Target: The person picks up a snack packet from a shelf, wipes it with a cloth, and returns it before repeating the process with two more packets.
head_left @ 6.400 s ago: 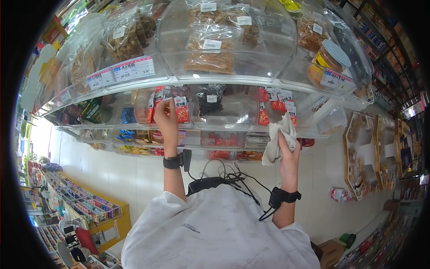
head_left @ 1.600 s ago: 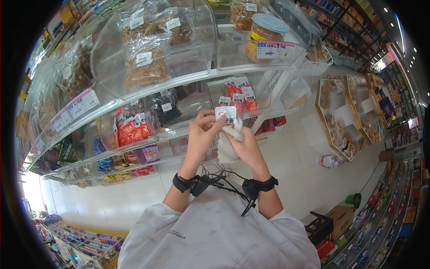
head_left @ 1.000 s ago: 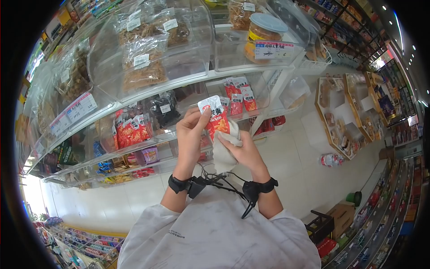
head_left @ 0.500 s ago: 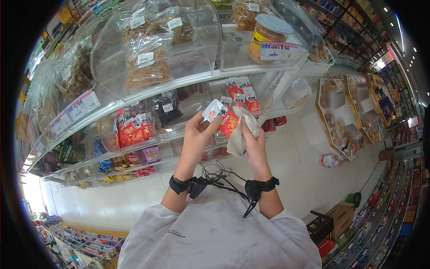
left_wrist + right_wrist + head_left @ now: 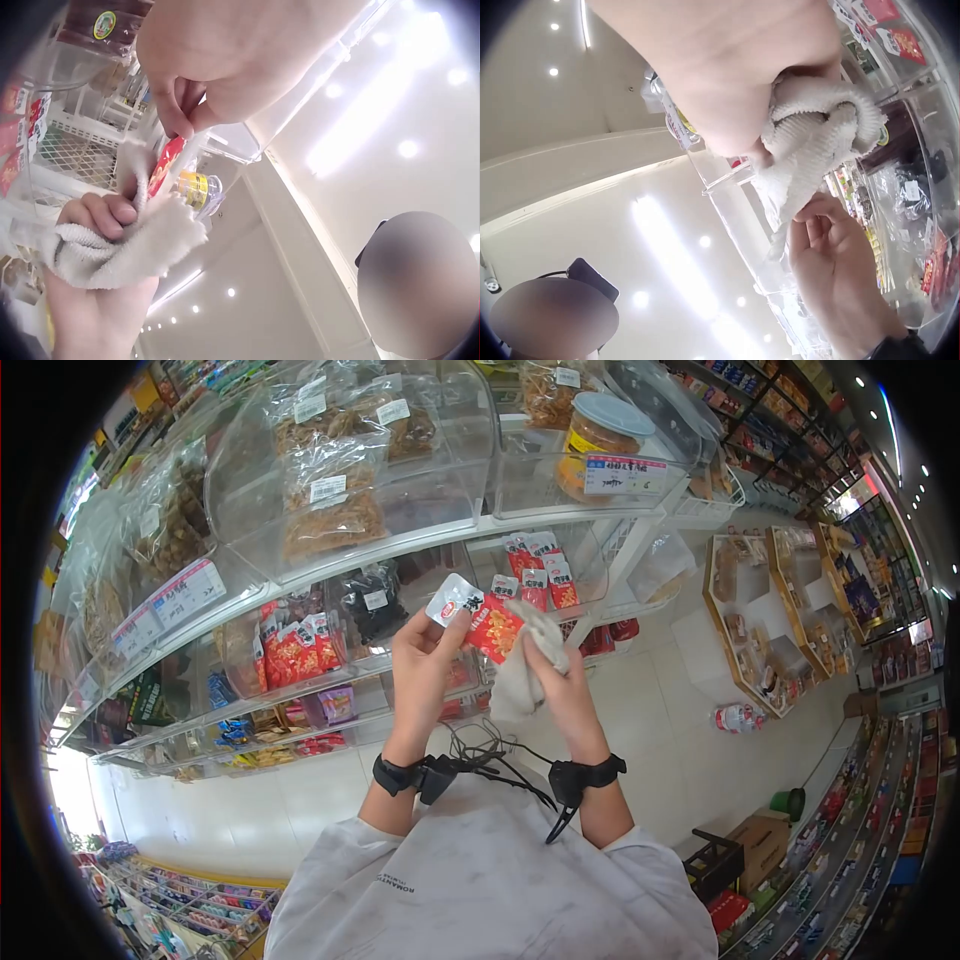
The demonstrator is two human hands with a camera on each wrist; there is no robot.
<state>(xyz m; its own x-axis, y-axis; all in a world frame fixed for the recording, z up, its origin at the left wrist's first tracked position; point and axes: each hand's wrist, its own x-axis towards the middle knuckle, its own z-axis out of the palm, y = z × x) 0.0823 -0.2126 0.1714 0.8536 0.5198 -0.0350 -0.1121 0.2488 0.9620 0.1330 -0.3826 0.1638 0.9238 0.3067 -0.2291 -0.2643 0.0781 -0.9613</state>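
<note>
A red snack packet [image 5: 494,628] with a white top is held in front of the shelf, tilted to the left. My left hand [image 5: 422,663] pinches its white end between thumb and fingers. Bunched in my right hand [image 5: 566,695] is a whitish ribbed cloth [image 5: 522,675], wrapped over the packet's other end. From the left wrist view, the cloth [image 5: 124,247] drapes over the right fingers and the packet [image 5: 166,165] shows as a narrow red strip. The right wrist view has the cloth [image 5: 810,135] hiding most of the packet.
Similar red packets lie in a clear bin [image 5: 540,575] behind the hands, and more red packets [image 5: 298,645] fill a bin to the left. Above, a shelf edge [image 5: 400,545] carries bagged dried goods [image 5: 335,510] and a lidded jar [image 5: 590,450]. Black cables [image 5: 490,755] hang near the wrists.
Earlier the left hand was at the left bin and the right hand held the cloth apart. Now both hands meet at the packet, which has tilted leftward while the cloth shifts along it.
</note>
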